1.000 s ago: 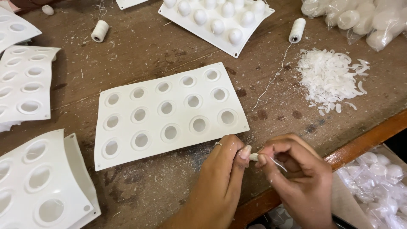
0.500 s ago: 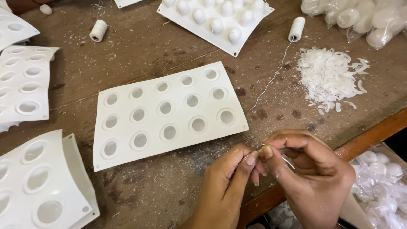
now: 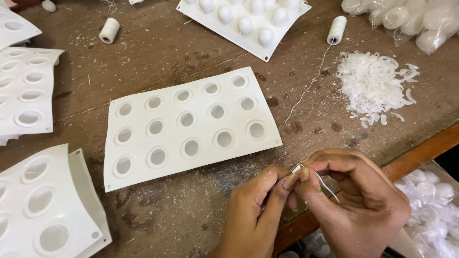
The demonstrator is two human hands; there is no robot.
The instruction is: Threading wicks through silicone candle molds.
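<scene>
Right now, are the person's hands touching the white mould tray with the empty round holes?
Apart. The head view shows bare brown table between the mould tray and both the left hand and right hand, which meet near the table edge.

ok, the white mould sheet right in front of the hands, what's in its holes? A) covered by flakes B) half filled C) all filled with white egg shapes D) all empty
D: every round hole in the near mould sheet shows empty, while the white egg shapes sit only in the far mould at the table's top edge.
</scene>
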